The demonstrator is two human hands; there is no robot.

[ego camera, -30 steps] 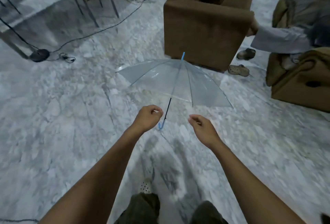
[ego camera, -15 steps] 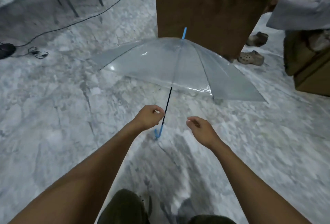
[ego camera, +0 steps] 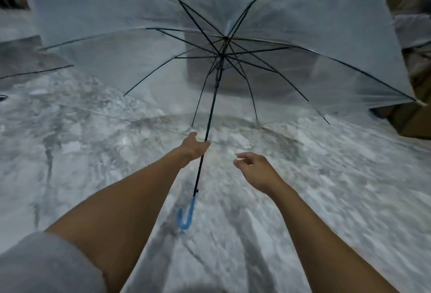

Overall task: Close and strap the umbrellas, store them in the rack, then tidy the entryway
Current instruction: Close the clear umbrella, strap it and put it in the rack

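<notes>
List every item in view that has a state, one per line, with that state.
umbrella: fully open, canopy spread, ribs extended, not strapped
blue hook handle: free, no hand on it, pointing down toward the floor
left hand: closed on the umbrella's black shaft, well above the handle
right hand: open, fingers loosely curled, holding nothing, apart from the shaft

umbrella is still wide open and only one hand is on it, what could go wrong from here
1. The left hand meets the thin black shaft only at its fingertips, well above the blue hook handle, so the umbrella could slip or swing.
2. The right hand is open and off the shaft, so it gives no support if the transparent canopy tips.
3. Spread rib tips sit near the brown furniture at right and could snag while closing.
</notes>
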